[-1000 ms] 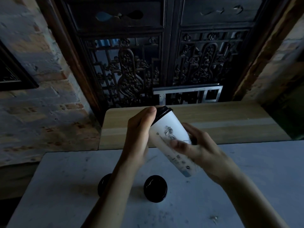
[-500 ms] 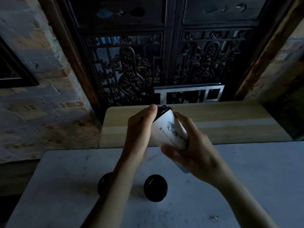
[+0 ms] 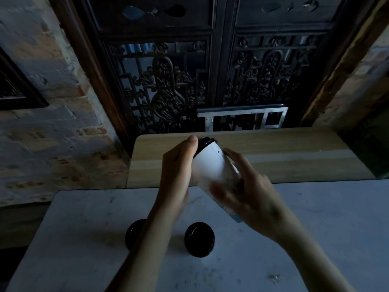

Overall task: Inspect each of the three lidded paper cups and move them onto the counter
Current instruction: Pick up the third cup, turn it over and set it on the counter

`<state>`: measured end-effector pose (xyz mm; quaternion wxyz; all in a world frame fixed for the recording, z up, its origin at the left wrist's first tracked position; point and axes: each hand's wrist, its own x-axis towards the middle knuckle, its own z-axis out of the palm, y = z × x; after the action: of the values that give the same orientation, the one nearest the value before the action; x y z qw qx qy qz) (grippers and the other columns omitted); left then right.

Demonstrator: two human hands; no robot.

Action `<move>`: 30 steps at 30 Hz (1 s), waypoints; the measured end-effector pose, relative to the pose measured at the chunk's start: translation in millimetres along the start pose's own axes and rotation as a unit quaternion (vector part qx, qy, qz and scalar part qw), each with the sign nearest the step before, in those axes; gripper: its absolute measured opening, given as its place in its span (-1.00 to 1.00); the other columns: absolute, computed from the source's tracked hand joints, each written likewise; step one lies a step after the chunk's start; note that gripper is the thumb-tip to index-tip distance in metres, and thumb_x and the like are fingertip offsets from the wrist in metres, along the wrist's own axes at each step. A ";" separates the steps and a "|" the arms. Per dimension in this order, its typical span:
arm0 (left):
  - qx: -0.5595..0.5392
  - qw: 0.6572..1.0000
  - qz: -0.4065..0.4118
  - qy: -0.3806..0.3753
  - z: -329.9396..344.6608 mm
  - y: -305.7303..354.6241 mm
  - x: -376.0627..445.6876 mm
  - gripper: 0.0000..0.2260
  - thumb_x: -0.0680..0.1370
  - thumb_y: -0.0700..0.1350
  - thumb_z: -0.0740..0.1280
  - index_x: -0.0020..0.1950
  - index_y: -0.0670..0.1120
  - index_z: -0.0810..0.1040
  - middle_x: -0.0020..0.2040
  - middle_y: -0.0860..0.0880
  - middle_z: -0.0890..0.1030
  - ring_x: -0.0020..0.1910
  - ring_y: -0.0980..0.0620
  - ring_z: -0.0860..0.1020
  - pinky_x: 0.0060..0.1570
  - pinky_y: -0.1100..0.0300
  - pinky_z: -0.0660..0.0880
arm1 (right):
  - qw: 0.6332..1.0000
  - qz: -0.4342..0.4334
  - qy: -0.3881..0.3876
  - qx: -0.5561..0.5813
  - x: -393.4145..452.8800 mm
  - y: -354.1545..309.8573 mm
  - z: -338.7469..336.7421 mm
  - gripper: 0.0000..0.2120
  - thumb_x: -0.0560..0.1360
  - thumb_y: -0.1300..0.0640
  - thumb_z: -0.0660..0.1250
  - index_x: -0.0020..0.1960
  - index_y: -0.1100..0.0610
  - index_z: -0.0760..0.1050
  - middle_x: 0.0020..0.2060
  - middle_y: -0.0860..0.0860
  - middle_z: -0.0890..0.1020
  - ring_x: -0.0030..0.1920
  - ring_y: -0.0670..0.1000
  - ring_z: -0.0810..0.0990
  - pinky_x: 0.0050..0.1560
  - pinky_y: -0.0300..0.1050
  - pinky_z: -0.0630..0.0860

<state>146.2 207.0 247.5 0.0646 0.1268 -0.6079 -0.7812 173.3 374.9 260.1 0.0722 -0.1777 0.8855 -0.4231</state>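
Hands [image 3: 179, 171] tilting cup [image 3: 212, 165], two cups [image 3: 199, 239] below

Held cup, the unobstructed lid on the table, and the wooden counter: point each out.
held cup [image 3: 212, 165]: head view, bare white side wall between both hands.
unobstructed lid [image 3: 199, 239]: head view, centre of the black top.
wooden counter [image 3: 294, 157]: head view, bare surface right of the hands.

Both hands hold a white paper cup [image 3: 212, 167] tilted, black lid toward eleven o'clock: left hand [image 3: 176, 167] at the lid end, right hand [image 3: 248, 190] round the base; two lidded cups [image 3: 199, 239] [image 3: 133, 233] stand at six o'clock on the grey table [image 3: 315, 218]
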 end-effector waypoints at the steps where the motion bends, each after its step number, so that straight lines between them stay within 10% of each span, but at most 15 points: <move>1: 0.003 1.000 -0.001 0.003 0.6 -1.0 -0.4 -0.29 0.32 0.36 0.39 -0.04 -0.32 0.60 -0.08 -0.17 0.62 -0.11 -0.09 0.51 -0.09 -0.04 0.36 | 0.998 0.006 -0.001 -0.070 -1.2 -2.8 2.4 -0.13 0.41 -0.41 0.31 0.59 -0.21 0.04 0.12 -0.17 0.52 -0.06 -0.05 0.66 -0.03 0.01 0.67; 4: 0.016 1.000 0.005 -0.014 -2.4 -5.1 -2.5 -0.48 0.48 0.25 0.34 0.02 -0.22 0.69 0.02 -0.28 0.73 -0.06 -0.13 0.64 -0.04 -0.04 0.46 | 0.996 0.011 0.014 -0.088 -4.0 -3.5 6.2 -0.12 0.44 -0.31 0.41 0.61 -0.22 0.03 0.12 -0.19 0.48 -0.06 -0.04 0.64 -0.04 -0.02 0.66; 10: -0.009 0.996 0.000 -0.084 -14.1 -5.0 -0.7 -0.54 0.60 0.15 0.21 0.24 -0.13 0.71 0.19 -0.15 0.75 0.19 -0.11 0.71 0.09 0.01 0.66 | 0.952 0.029 -0.065 0.299 -0.4 -1.1 -9.8 -0.43 0.43 -0.11 0.52 0.40 -0.04 0.52 0.09 0.00 0.76 0.05 0.03 0.77 -0.07 -0.11 0.68; 23: 0.055 0.998 0.039 0.001 -1.3 -5.1 2.7 -0.40 0.37 0.37 0.31 -0.17 -0.22 0.56 -0.14 -0.08 0.51 -0.19 -0.07 0.44 -0.14 -0.03 0.35 | 0.994 0.002 0.044 -0.097 3.1 -4.4 9.6 -0.23 0.35 -0.37 0.31 0.50 -0.23 0.21 -0.01 -0.20 0.56 -0.15 -0.17 0.59 -0.19 -0.13 0.59; 30: -0.011 0.998 0.023 -0.056 -5.6 2.4 -2.6 -0.54 0.55 0.17 0.25 0.09 -0.14 0.76 0.05 -0.14 0.79 0.07 -0.12 0.74 -0.04 0.05 0.65 | 0.966 0.052 -0.037 0.249 3.5 0.3 -11.3 -0.54 0.39 -0.21 0.49 0.17 0.05 0.65 -0.06 0.08 0.77 -0.10 0.12 0.74 -0.27 0.00 0.59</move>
<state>150.1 201.8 248.8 0.0496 0.0676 -0.6050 -0.7918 166.8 381.9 267.1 0.1692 -0.1235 0.7568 -0.6192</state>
